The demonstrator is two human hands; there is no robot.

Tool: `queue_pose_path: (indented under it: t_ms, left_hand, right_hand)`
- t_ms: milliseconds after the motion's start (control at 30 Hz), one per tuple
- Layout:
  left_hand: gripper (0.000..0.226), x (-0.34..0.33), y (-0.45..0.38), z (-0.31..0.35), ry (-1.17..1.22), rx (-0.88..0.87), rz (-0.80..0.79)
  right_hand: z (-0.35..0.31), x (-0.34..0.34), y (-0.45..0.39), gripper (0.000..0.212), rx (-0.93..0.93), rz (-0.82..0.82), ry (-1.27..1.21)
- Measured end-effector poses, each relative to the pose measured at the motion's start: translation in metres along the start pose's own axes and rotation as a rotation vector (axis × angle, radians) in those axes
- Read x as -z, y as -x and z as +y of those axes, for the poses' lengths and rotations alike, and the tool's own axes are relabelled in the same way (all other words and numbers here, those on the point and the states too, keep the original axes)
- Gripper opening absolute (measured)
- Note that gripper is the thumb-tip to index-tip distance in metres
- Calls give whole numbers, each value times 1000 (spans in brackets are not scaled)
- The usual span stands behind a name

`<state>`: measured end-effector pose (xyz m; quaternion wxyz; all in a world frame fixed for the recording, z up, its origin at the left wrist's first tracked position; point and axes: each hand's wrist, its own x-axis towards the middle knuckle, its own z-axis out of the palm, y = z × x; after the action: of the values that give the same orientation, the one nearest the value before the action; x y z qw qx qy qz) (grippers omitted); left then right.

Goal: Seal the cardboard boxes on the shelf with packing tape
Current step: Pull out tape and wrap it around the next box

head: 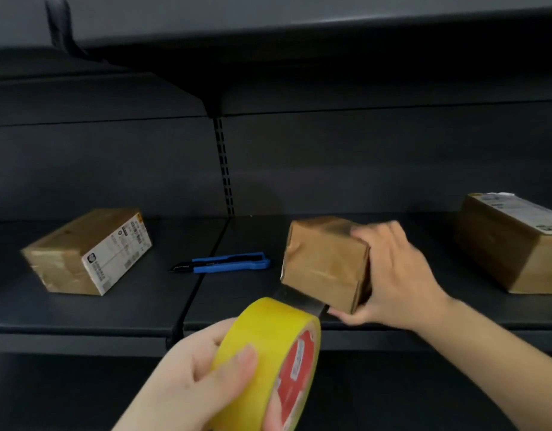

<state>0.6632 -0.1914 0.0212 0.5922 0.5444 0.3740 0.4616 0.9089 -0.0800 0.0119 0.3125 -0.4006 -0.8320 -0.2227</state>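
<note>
Nearest you, at six o'clock, your left hand (187,377) grips the yellow roll of packing tape (268,359), its strip running taut to the small brown cardboard box (324,262) that your right hand (399,275) clasps at three o'clock on the dark metal shelf (113,309), bracing it; the strip's far end is hidden underneath.

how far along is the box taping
Done, apparently: the left box shows glossy tape over its end. In hand: the right hand grips the middle box while the left hand pulls a strip from the tape roll. Left: the right box, whose sealing is unclear.
</note>
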Motion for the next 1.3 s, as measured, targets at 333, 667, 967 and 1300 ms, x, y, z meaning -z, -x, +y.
queue_pose_path:
  t_ms: [333, 667, 967, 1300]
  left_hand:
    - [40, -28, -29, 27, 161, -44, -84]
    - [44, -43, -61, 30, 59, -17, -11]
    - [45, -54, -59, 4, 90, 84, 98]
    - [44, -56, -59, -7, 2, 106, 54]
  right_hand:
    - [27, 5, -29, 106, -252, -14, -298]
    - [32, -33, -35, 72, -535, 67, -923]
    - [41, -42, -52, 81, -1044, 86, -1160]
    - [66, -52, -76, 70, -1429, -244, -1320]
